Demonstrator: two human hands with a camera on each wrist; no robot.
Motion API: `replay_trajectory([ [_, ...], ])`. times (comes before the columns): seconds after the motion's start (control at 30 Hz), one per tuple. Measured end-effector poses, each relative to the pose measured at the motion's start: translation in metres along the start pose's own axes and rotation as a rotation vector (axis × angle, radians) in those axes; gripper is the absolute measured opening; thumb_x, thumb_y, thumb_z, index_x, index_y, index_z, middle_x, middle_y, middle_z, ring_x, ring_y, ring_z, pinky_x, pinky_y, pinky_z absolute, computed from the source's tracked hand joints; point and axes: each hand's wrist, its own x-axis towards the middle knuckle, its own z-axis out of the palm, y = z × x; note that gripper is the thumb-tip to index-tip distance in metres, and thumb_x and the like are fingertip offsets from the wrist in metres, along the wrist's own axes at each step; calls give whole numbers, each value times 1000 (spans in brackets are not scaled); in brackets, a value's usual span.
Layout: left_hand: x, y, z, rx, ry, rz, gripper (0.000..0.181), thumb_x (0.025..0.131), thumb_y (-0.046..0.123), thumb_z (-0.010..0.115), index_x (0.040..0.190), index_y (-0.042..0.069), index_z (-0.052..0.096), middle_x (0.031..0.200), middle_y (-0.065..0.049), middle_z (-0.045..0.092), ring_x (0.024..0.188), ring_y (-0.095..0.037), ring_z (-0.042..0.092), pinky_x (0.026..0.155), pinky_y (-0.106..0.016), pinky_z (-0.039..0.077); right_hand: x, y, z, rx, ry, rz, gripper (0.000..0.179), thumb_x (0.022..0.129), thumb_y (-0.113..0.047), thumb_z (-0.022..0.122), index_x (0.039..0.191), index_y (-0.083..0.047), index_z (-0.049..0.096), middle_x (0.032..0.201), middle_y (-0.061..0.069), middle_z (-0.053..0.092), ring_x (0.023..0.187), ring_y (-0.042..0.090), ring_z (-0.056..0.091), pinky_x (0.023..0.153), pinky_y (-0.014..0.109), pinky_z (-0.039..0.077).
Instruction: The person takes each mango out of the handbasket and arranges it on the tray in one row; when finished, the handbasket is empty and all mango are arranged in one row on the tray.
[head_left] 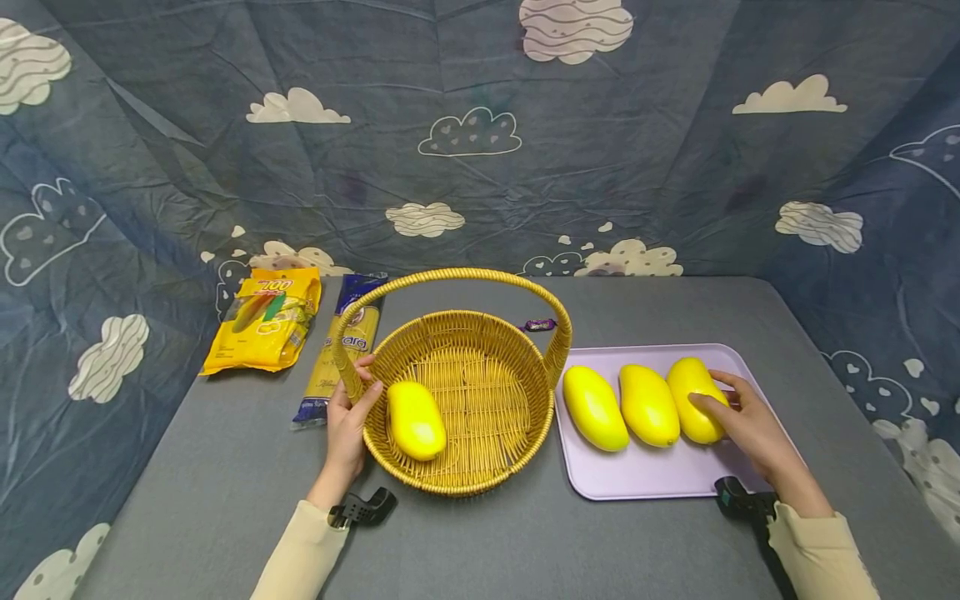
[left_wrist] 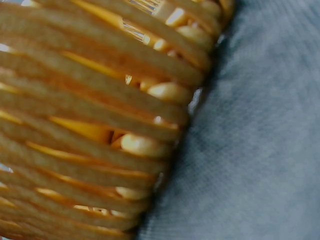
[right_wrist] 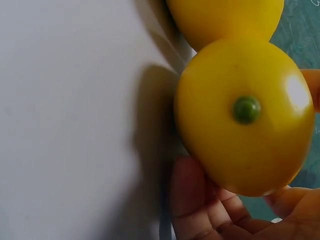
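Near R edge of lilac tray (head_left: 622, 477), head view: R hand (head_left: 752, 421) curls round end mango (head_left: 693, 398); L hand (head_left: 348, 429) pinches L rim of wicker basket (head_left: 487, 417). Mango prob. firm, smooth, maybe slippery; best held mid-body. Adj. mango (head_left: 648, 406) crowds it; handle (head_left: 450, 273) arches over basket. L wrist: blurred wicker, hand unseen. R wrist: stem end (right_wrist: 246, 110) faces cam.

1. Counting four yellow mangoes (head_left: 648, 406), yes, four!
2. Spotting one wicker basket (head_left: 487, 408).
3. Finding one lilac tray (head_left: 637, 477).
4. Now noting one yellow bag (head_left: 262, 323).
5. Adding one blue-and-yellow packet (head_left: 322, 379).
6. Clocking one purple sweet (head_left: 539, 325)!
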Motion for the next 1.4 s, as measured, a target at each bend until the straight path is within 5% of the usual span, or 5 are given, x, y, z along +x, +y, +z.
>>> replay_trajectory([
  [0.43, 1, 0, -1, 3, -4, 9, 15, 91, 0, 59, 101, -5, 49, 132, -11, 49, 129, -23, 37, 106, -32, 26, 3, 7, -7, -1, -44, 62, 96, 87, -65, 48, 150, -4, 9, 136, 35, 24, 110, 44, 38, 76, 38, 45],
  [0.7, 1, 0, -1, 16, -7, 8, 26, 91, 0, 58, 106, -13, 41, 134, -12, 47, 129, -22, 36, 107, -31, 25, 7, 18, -9, 8, -95, 46, 104, 83, -72, 46, 151, -5, 4, 143, 40, 10, 123, 56, 25, 91, 67, 34],
  [1.4, 1, 0, 0, 10, -9, 13, 29, 91, 0, 58, 108, -16, 39, 134, -12, 48, 129, -22, 36, 107, -31, 25, 0, 10, -1, -108, 15, 25, 108, 81, -65, 59, 148, 2, 8, 137, 39, 24, 115, 53, 33, 89, 68, 35],
])
